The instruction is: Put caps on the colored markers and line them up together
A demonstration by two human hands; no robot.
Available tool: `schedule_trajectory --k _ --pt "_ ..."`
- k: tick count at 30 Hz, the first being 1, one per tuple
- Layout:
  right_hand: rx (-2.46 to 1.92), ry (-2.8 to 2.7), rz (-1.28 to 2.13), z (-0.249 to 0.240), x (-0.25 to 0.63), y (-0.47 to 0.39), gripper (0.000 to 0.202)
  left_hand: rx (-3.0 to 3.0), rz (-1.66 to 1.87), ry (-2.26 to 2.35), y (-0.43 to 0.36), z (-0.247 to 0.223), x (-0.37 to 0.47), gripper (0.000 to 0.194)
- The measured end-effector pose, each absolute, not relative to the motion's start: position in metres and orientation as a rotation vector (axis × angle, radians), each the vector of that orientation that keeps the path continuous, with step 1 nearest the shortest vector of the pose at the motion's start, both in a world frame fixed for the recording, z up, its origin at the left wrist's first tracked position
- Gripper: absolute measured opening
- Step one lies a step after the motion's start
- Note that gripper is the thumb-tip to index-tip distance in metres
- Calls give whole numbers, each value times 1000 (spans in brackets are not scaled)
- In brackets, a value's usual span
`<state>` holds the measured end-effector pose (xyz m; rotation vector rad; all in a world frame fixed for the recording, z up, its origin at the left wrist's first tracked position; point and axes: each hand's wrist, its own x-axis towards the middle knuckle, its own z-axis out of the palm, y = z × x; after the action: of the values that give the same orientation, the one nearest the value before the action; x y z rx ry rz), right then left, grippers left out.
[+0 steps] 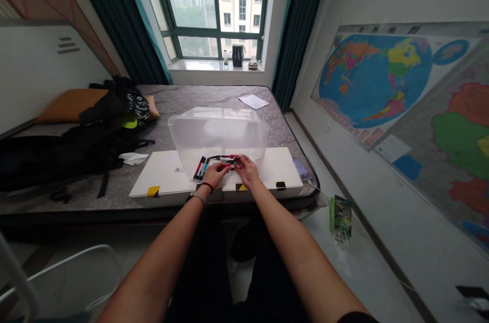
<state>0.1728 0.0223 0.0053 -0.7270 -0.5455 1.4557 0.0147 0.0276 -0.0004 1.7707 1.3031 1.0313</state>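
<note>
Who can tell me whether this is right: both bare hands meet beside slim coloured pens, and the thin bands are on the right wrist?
Not quite: the head view shows the thin bands on the wrist of the left hand. Both hands do meet beside the slim coloured pens.

1. The scene is viewed from the person's head, above the near edge of the bed (206, 95).
2. The camera is aimed forward and down, so the window (194, 4) is placed at the top and the dark-clothed legs (208, 267) are seen steeply from above.
3. The left hand (217, 174), right hand (247, 170) and pens (201, 168) are kept near the center, at arm's length, and shown small.
4. A wide span is covered, with the headboard (42, 65) cut off at the left and wall maps (376, 78) taken in at the right.
</note>
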Motion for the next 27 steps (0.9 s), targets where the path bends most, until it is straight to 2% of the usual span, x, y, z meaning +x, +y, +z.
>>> schedule_trajectory --k 15,20,27 --pt "-610 -493 1519 -3 171 25 23 1755 1082 1302 31 -7 14 34" --pt "-609 -512 1525 -3 171 25 30 1757 1073 1290 31 -9 14 34" --pt "-614 -530 1527 -3 172 25 23 1756 1053 1292 31 -8 14 36"
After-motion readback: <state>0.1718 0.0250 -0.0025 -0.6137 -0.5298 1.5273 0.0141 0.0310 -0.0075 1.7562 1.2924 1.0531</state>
